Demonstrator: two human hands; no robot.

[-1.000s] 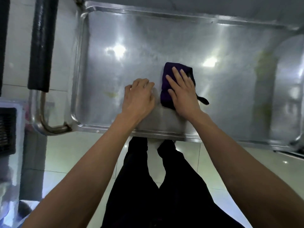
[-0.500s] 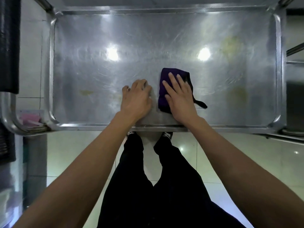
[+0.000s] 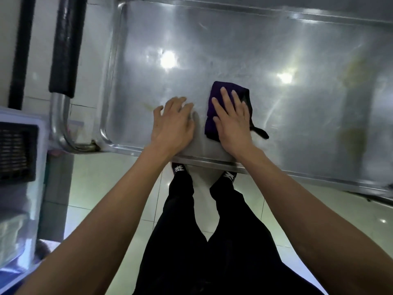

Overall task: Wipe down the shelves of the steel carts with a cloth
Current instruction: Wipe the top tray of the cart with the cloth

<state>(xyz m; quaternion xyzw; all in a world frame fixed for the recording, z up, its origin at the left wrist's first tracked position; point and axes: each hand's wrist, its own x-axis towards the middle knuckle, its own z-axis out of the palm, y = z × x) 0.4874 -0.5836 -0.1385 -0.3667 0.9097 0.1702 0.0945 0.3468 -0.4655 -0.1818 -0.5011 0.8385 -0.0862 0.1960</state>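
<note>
Steel shelf (image 3: 244, 50) seen from above, yellowish stains far right. Cloth (image 3: 212, 107), soft, light, folded, pinned near-centre under right hand (image 3: 232, 122), fingers straight, slightly spread. Left hand (image 3: 173, 124) rested beside, fingers loosely bent. Best pressed flat, not pinched.

This looks like a commercial kitchen or canteen back room: a steel cart (image 3: 244, 50) with a rimmed, scratched, stained shelf and a tubular handle (image 3: 63, 50) in black foam, a glossy pale tiled floor (image 3: 106, 188), and a plastic crate (image 3: 19, 150) at the left
</note>
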